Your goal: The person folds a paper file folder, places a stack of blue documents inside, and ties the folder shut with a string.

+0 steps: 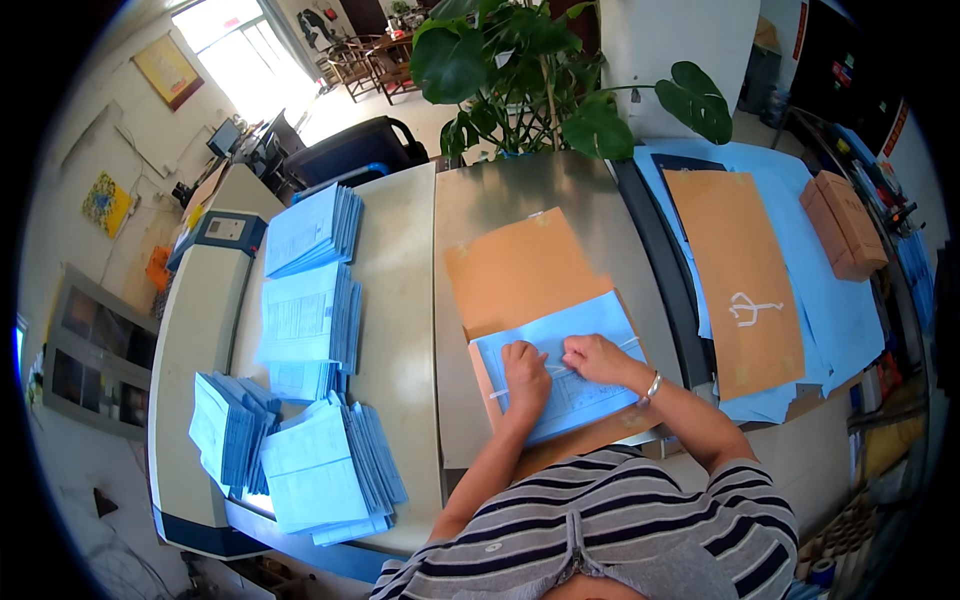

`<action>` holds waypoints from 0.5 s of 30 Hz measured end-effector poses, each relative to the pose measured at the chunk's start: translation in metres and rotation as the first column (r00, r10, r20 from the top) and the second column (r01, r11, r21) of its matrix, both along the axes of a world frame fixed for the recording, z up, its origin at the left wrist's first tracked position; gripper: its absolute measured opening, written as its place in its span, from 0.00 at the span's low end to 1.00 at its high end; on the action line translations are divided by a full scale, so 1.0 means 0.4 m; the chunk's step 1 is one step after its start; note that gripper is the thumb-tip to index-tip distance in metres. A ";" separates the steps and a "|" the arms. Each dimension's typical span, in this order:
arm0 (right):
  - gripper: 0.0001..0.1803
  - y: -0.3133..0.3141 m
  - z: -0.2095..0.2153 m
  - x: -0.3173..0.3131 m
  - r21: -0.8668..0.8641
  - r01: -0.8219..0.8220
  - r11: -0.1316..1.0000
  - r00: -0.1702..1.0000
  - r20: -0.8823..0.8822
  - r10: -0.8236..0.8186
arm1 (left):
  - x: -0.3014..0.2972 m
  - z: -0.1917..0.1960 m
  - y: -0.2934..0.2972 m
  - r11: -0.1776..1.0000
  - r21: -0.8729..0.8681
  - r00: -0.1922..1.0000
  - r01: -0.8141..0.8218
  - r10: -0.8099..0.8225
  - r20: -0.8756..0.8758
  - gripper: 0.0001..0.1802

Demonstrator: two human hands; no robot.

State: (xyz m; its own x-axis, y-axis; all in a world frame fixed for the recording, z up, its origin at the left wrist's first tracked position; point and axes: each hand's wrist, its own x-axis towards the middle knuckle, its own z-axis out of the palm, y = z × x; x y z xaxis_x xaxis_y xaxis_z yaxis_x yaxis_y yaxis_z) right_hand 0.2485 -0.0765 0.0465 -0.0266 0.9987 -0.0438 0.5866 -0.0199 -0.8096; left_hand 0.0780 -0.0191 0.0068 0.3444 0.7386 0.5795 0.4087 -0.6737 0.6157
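Observation:
An opened tan cardboard folder (520, 265) lies on the metal worktop, its cover folded away from me. Inside it rests a stack of blue printed sheets (590, 400). A thin white tie (629, 342) crosses the sheets, its ends showing at both sides. My left hand (527, 378) is closed over the middle of the sheets, fingers curled on the tie. Close beside it, my right hand (597, 358) is pinched on the tie too, with a bracelet at its wrist. A short piece of the tie shows between both hands; the fingertips are partly hidden.
Several folded blue paper bundles (300, 310) stand on the pale surface to the left. At right, another tan folder (740, 240) with a loose white tie (752, 309) lies on large blue sheets (850, 320), near a brown box (842, 225). A leafy plant (545, 80) rises beyond the worktop.

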 end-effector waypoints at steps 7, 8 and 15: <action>0.11 0.007 -0.022 0.040 -0.142 -0.096 0.985 0.960 -0.274 0.054 | -0.074 0.028 0.022 0.843 -0.423 0.930 0.331 -0.368 -0.007 0.05; 0.11 0.003 -0.031 0.045 -0.129 -0.092 0.987 0.953 -0.298 0.050 | -0.071 0.036 0.022 0.762 -0.496 0.894 0.417 -0.442 0.072 0.05; 0.09 0.007 -0.033 0.045 -0.092 -0.110 0.990 0.936 -0.343 0.073 | -0.044 0.123 0.060 0.440 -0.769 0.770 0.464 -0.629 0.104 0.08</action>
